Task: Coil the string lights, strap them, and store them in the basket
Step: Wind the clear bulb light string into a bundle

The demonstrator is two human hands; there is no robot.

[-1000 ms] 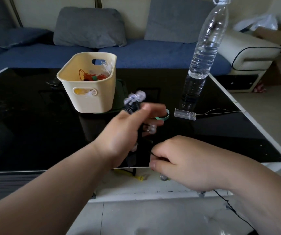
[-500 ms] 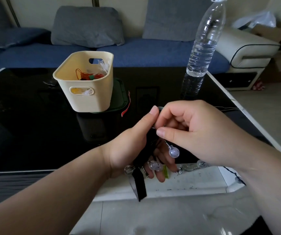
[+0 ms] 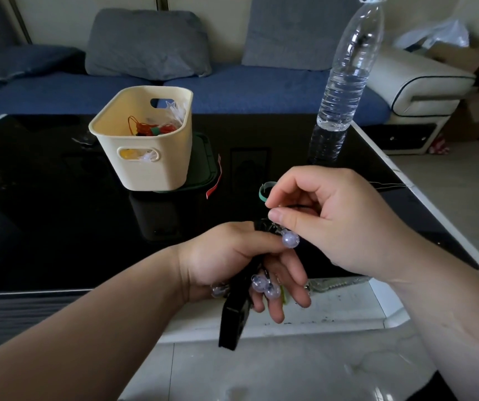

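My left hand grips a small bundle of string lights with clear round bulbs, and a black strap hangs down from it. My right hand pinches the thin black wire just above one bulb, right over the left thumb. A green strap loop lies on the black table behind my right fingers. The cream basket stands at the back left of the table, with red, green and white things inside.
A tall clear water bottle stands at the table's right rear. A dark green lid lies under the basket, with a red strip beside it. Thin wire trails over the right edge. A blue sofa is behind.
My left hand has dropped from above the table toward me with the bundle. My right hand rose from the table's front edge and now pinches the wire over the left hand.
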